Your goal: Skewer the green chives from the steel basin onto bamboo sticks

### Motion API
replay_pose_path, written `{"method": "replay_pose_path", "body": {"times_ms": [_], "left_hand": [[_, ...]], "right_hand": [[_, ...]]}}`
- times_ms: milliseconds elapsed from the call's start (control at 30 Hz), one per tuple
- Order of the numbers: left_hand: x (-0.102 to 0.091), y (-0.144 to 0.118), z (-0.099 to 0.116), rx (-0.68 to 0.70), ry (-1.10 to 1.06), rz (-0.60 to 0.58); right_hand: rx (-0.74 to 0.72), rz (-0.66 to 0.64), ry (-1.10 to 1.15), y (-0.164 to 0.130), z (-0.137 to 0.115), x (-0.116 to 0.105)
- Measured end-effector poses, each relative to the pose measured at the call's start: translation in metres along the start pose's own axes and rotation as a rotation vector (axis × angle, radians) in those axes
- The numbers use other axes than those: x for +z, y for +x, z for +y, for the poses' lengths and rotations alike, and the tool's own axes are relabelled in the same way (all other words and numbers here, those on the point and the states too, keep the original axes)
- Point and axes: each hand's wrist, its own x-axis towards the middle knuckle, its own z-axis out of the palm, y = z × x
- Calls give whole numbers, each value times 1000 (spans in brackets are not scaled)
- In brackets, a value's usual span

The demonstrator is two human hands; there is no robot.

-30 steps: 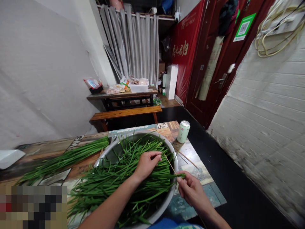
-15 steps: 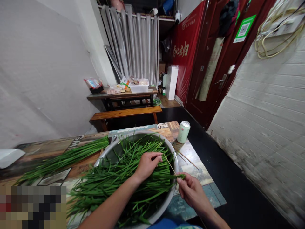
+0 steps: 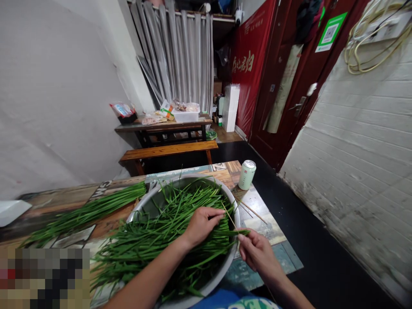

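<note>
A big metal basin [image 3: 236,214] on the table holds a heap of green chives [image 3: 167,236]. My left hand [image 3: 201,223] rests on the chives near the basin's right side, its fingertips pinching a few stalks. My right hand [image 3: 257,253] is just outside the rim and grips a thin bamboo skewer [image 3: 229,216] that slants up toward my left hand, with chive ends lying across it. A separate bundle of chives [image 3: 90,210] lies on the table to the left of the basin.
A pale green drink can [image 3: 247,174] stands at the table's [image 3: 267,231] far right corner, with loose skewers [image 3: 255,211] beside the basin. A white tray [image 3: 11,211] sits far left. Beyond are a wooden bench [image 3: 169,151], a cluttered second table [image 3: 164,125] and a red door [image 3: 289,77].
My left hand has slid slightly down and right toward the skewer tip. The camera has tilted a little, shifting the scene upward. My right hand stays put.
</note>
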Motion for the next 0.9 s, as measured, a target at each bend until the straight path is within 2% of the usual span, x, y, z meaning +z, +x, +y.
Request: {"method": "replay_pose_path", "body": {"times_ms": [100,233,367,433,567,600,800,900], "left_hand": [[5,-4,4,73,-10,-121],[11,-9,13,131,-4,-220],[8,-10,18,201,56,-268],[2,-8,17,205,101,-228],[-16,-2,5,93,277,57],[-19,-1,0,81,333,92],[-15,1,-19,109,619,-32],[-11,3,-22,113,665,-23]], "right_hand": [[-34,-3,-29,1,0,-1],[-90,10,-57,3,-4,1],[-114,21,-39,6,-9,4],[-103,19,2,8,-11,5],[-89,-4,58,6,-10,4],[-89,-7,58,5,-9,4],[-60,-17,37,0,-1,0],[-45,-21,39,0,-1,0]]}}
